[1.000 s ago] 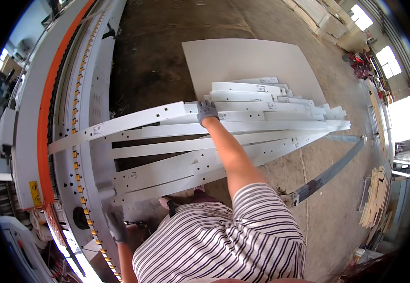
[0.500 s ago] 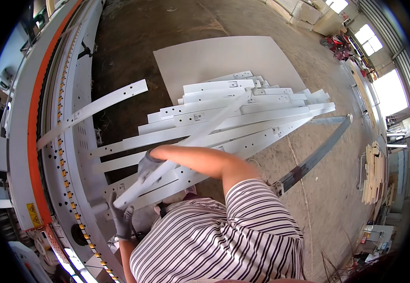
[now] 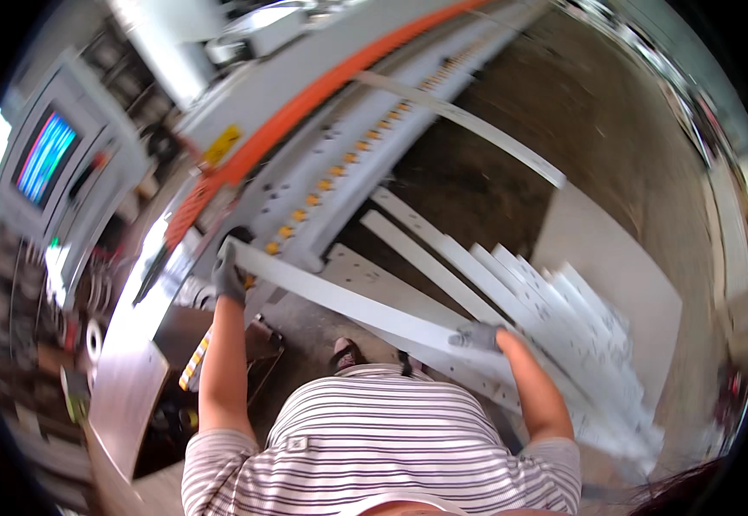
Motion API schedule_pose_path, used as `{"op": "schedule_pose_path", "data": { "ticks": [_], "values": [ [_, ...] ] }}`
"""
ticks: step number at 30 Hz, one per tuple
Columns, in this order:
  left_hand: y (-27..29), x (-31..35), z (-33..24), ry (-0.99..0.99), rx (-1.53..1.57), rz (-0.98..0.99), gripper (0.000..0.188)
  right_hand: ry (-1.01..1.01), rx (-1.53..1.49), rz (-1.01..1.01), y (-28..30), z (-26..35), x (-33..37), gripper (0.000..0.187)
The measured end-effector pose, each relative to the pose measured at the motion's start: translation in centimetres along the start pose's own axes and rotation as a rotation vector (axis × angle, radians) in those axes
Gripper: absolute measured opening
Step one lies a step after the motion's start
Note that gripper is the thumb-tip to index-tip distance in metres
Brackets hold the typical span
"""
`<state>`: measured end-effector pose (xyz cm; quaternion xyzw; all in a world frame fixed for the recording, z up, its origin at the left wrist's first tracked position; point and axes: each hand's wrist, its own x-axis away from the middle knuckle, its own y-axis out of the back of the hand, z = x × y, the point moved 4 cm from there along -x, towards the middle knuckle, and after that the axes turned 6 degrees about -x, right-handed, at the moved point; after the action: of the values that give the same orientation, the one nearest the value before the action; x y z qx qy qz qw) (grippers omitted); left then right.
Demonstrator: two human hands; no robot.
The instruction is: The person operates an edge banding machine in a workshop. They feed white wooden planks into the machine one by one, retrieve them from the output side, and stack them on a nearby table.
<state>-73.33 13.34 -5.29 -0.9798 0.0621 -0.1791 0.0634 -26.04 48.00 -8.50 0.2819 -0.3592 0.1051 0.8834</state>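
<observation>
A: The biggest thing we see is the long grey machine (image 3: 339, 129), running from the upper right down to the lower left. An orange stripe (image 3: 322, 90) follows its length, with a row of small yellow-orange rollers (image 3: 365, 159) just below the stripe.

B: To its right we have the concrete floor (image 3: 615, 129), and on it a large white board (image 3: 615, 275) lying flat.

A: Over that board we make out a fanned stack of white strips (image 3: 563, 318), overlapping one another and drilled with small holes. One more long white strip (image 3: 468, 125) lies apart from them, slanting from the machine out over the floor.

B: At the far left we see a control screen (image 3: 43, 159) lit in blue and other colours; it is too blurred for us to tell more.

A: Then the thing in hand: a long white panel strip (image 3: 348, 301), carried between both hands and stretched from the machine's edge at the left to the near end of the stack at the right.

B: We see the left hand (image 3: 229, 277), in a grey glove, closed around the strip's left end, right against the machine's lower edge.

A: And the right hand (image 3: 477, 337), gloved too, grips the strip nearer its other end, fingers wrapped over the top face.

B: Smallest of all, a shoe (image 3: 345, 351) shows on the floor below the strip, above the striped shirt (image 3: 374, 447).
</observation>
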Motion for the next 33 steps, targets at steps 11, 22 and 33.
{"op": "schedule_pose_path", "data": {
  "ticks": [11,22,33],
  "values": [
    [-9.5,-2.9,4.6,0.168,0.022,0.089,0.038,-0.080,0.141,-0.552,-3.5,11.0,-0.8,0.054],
    [-8.1,-9.7,7.8,0.086,-0.386,-0.121,0.060,-0.130,0.156,-0.486,-2.4,14.3,-1.1,0.054],
    [-8.2,-5.7,4.7,-0.027,-0.878,-0.317,0.068,-0.158,0.143,-0.405,-1.9,14.5,-0.1,0.052]
  ]
}}
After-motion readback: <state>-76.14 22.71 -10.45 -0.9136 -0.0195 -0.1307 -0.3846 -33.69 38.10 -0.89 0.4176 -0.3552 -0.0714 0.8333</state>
